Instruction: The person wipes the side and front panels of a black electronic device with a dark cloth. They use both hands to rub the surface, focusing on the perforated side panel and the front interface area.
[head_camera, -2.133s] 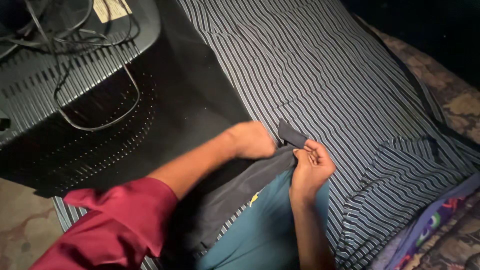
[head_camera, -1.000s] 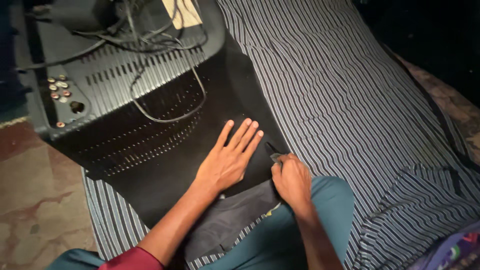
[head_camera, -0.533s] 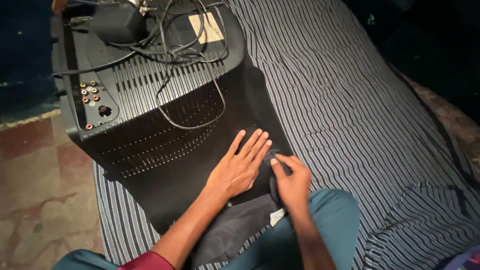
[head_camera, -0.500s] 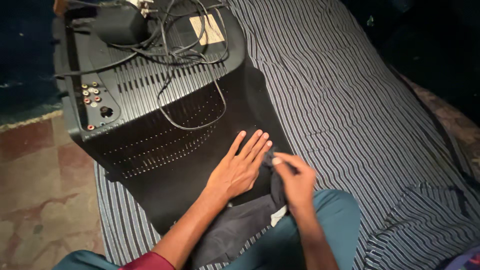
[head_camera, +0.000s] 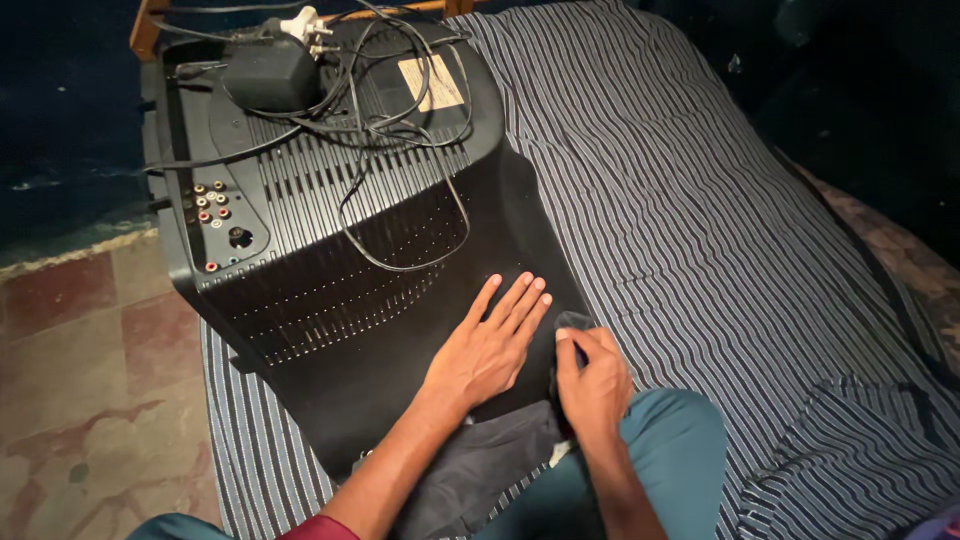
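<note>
- On the set's (head_camera: 330, 250) near sloped panel: left hand (head_camera: 490, 345), palm down, fingers (head_camera: 520, 300) straight and close together, pressed flat on the black casing. It grips nothing; it seems to serve as a brace.
- Just right of that hand, at the set's near right edge: right hand (head_camera: 592, 375), fingers curled and pinched on a fold of dark cloth (head_camera: 500, 465). The thumb side is hidden, so the tightness of the pinch cannot be told.
- Cloth: dark grey, bunched. One end is in the right hand against the casing; the rest trails toward the viewer, off the set's near edge and beside the teal knee (head_camera: 665, 440).
- Set: bulky black casing lying on the striped sheet (head_camera: 700, 230), with vent slots along its top and a row of small coloured sockets at its far left.
- Cables (head_camera: 400, 130): a loose tangle with a black adapter (head_camera: 270, 75) and a white plug (head_camera: 305, 25), resting on the set's far end, well away from both hands.
- Floor (head_camera: 80, 370): reddish tiles left of the set.
- Handling note, as judgement: wiping goes best with the left palm kept flat as a steady, the cloth wadded firmly under the right fingertips, and short strokes along the casing. Strokes are best kept clear of the vent slots and cable loop, where a loose cloth end could snag.
</note>
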